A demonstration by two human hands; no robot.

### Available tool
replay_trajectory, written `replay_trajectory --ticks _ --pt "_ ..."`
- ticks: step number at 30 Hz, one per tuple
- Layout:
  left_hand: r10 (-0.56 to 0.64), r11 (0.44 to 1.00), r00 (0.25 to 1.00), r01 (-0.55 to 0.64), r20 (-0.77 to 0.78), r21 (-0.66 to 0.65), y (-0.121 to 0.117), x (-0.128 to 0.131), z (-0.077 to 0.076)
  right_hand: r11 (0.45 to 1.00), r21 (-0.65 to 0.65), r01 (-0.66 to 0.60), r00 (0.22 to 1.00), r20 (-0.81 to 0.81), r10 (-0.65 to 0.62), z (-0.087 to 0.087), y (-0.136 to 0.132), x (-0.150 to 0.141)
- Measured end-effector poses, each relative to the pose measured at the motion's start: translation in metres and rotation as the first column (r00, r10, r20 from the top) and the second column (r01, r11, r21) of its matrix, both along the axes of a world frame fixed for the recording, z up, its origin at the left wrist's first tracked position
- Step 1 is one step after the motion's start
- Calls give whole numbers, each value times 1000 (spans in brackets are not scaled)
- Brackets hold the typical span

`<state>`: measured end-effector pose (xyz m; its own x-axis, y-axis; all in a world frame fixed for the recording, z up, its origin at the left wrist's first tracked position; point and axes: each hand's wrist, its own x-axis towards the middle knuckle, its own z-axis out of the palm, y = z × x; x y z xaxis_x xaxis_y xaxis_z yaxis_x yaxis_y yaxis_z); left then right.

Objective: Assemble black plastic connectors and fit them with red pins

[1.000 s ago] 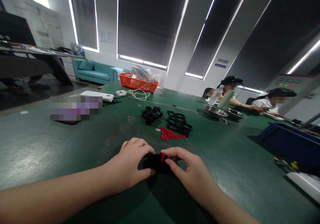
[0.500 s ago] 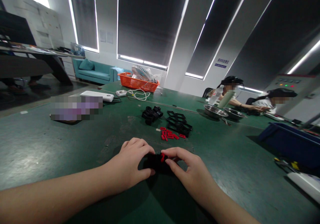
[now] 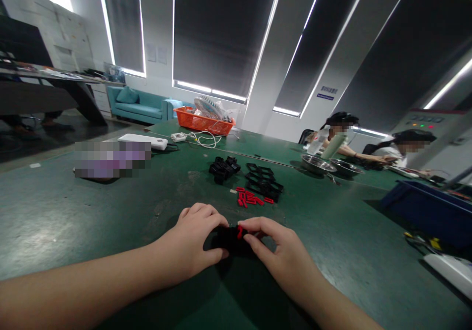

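Note:
Close in front of me, a black plastic part (image 3: 234, 241) rests on the green table (image 3: 155, 300). My left hand (image 3: 197, 234) grips its left side between thumb and fingers. At its right end, my right hand (image 3: 275, 244) pinches a small red plastic piece (image 3: 240, 232) against the black part. Dark shadow hides the black part's exact shape. Just beyond my hands lie several loose red loops (image 3: 250, 199). Behind those are several flat black frames (image 3: 263, 180), with a pile of black blocks (image 3: 223, 169) to their left.
On the left lie a blurred-out flat purple thing (image 3: 114, 160) and a white power bank (image 3: 143, 141). An orange basket (image 3: 204, 122) holds a fan at the back. Metal bowls (image 3: 317, 165) and a blue bin (image 3: 429, 212) stand to the right. Two people sit across the table.
My hands stay in nearly the same pose on the black part and the red piece. At the far right, a seated person's head and hands have shifted slightly.

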<state>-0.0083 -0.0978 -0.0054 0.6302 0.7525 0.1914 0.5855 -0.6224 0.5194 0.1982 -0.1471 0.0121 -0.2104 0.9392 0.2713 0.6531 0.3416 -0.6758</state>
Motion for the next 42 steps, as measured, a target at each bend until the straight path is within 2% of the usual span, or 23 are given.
replay_trajectory --ticks 42 --pt "7 1000 1000 -7 -10 11 -1 0 1 1000 1 4 1000 5 -4 0 1 0"
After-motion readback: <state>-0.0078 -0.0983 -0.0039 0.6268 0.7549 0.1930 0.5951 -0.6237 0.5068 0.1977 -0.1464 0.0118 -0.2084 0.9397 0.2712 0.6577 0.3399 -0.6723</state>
